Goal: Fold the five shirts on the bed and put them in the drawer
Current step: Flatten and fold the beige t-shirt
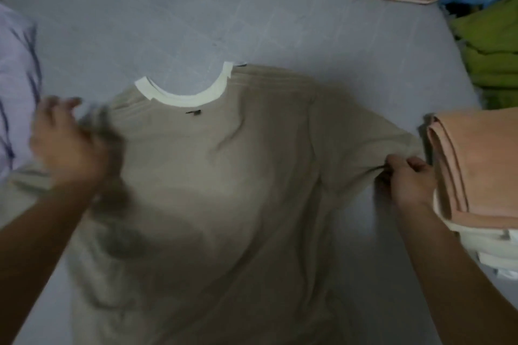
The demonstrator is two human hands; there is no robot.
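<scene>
Beige shirt (pixel 224 176) is lying flat, collar away from me, on the bed (pixel 196 22). My right hand (pixel 409 179) is pinching the sleeve hem, tensioning it for folding. Left hand (pixel 64 137) is blurred at the other sleeve; grip unclear.

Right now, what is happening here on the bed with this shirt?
A person is laying a beige shirt flat on the grey bed to fold it. The right hand pinches the edge of one sleeve. The left hand is at the other sleeve, but it is blurred, so its grip cannot be told. The shirt is spread out and not yet folded. A stack of folded clothes with a peach one on top lies beside the right hand.
</scene>
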